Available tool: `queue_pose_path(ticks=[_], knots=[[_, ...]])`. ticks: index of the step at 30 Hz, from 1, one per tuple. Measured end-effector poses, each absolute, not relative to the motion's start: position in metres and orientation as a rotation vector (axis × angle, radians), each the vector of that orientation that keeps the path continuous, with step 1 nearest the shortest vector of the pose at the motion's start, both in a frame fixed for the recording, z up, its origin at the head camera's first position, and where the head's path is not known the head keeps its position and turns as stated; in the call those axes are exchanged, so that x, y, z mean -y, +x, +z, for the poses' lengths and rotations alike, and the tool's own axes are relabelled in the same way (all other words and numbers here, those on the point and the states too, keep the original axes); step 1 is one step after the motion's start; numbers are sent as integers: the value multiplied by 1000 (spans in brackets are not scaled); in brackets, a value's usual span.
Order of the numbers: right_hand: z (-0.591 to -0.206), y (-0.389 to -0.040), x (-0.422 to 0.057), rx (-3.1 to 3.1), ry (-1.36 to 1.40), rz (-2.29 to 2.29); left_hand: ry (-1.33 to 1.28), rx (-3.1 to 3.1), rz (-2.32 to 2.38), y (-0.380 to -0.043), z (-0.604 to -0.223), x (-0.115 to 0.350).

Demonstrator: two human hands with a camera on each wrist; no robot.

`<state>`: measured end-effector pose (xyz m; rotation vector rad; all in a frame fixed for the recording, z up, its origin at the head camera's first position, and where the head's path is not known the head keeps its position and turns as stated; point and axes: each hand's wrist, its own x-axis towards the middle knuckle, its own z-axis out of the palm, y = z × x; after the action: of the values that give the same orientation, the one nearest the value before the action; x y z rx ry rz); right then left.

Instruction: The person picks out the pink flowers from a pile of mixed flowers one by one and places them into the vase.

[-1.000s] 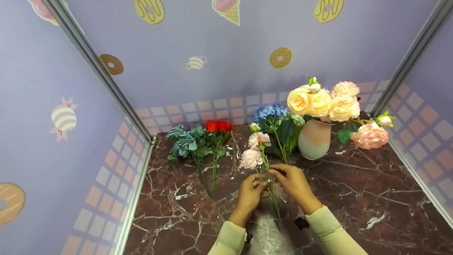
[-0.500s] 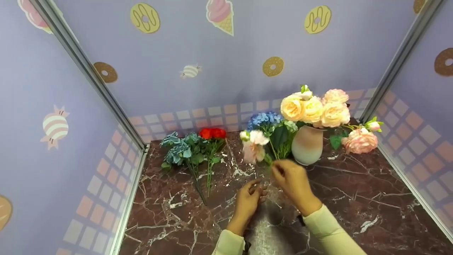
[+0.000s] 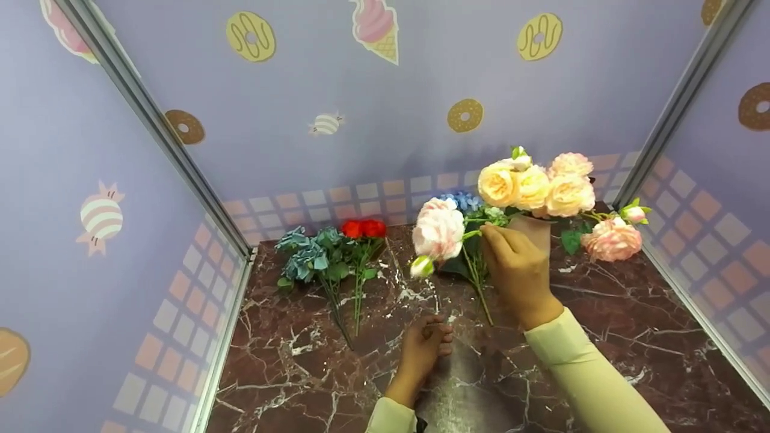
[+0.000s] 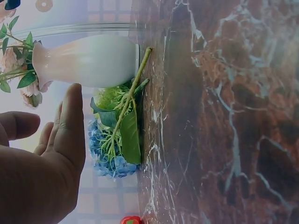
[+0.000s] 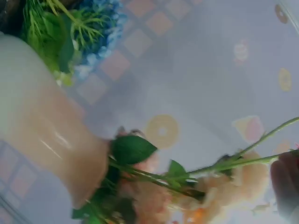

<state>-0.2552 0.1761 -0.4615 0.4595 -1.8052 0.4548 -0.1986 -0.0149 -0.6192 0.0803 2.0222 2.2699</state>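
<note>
My right hand (image 3: 518, 276) pinches the green stem of a pale pink artificial flower (image 3: 438, 228), whose head and small bud (image 3: 422, 266) tip to the left. This hand is raised in front of the vase (image 3: 537, 231), covering most of it in the head view. Seen from the right wrist, green stems (image 5: 243, 162) run between the fingers (image 5: 286, 184) and the mouth of the peach-and-white vase (image 5: 51, 126). Cream and pink roses (image 3: 532, 186) fill the vase. My left hand (image 3: 423, 344) holds nothing, its fingers relaxed low over the table; in its wrist view the palm (image 4: 42, 182) faces the vase.
Blue hydrangea (image 4: 114, 163) with leafy stems lies beside the vase. Teal hydrangeas (image 3: 307, 255) and red flowers (image 3: 363, 228) lie at the back left of the marbled table (image 3: 289, 373). A pink rose (image 3: 612, 239) hangs out right of the vase. Patterned walls enclose the table.
The right hand has lifted the pink flower up and right toward the vase, turning it so its stem points right. The left hand has let go of the stem and stays low.
</note>
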Motion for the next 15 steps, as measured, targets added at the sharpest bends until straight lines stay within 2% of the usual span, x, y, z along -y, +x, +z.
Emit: queue_pose_path(ticks=[8,15], knots=[[-482,-271,-189,1845,344,480,0,-2027,2200,-196,-624,14],[-469,-288,-196,1867,213,562,-17,-2065,2160,-197,-625,16]])
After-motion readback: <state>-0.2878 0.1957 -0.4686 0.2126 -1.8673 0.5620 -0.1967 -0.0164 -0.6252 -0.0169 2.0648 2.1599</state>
